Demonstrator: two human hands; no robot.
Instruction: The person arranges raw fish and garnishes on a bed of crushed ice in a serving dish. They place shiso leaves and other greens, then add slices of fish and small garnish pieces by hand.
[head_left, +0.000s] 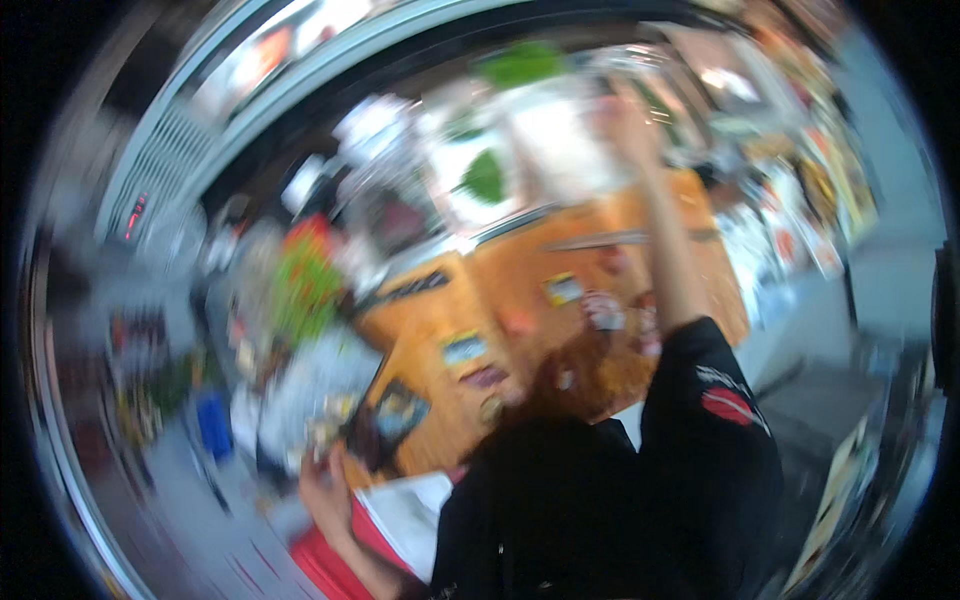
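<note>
The whole view is motion-blurred. My right hand (626, 124) reaches far forward over the back edge of the wooden cutting boards (517, 262), beside white trays (551, 135) and metal containers. Whether its fingers hold anything is too blurred to tell. At the lower left, my left hand (324, 487) is raised with bent fingers near some pale pieces (334, 420); I cannot tell if it touches them. Under my right forearm lies a long thin blade-like tool (592, 241). A yellow-and-white packet (562, 289) and a reddish-white round item (602, 310) rest on the right board.
Green leaves (484, 176) lie in a white tray at the back. Left of the boards are red and green vegetables (307, 274) and a pale plastic bag (319, 382). Another packet (463, 348) and a dark packet (401, 409) sit on the left board. Packages (787, 225) crowd the right side.
</note>
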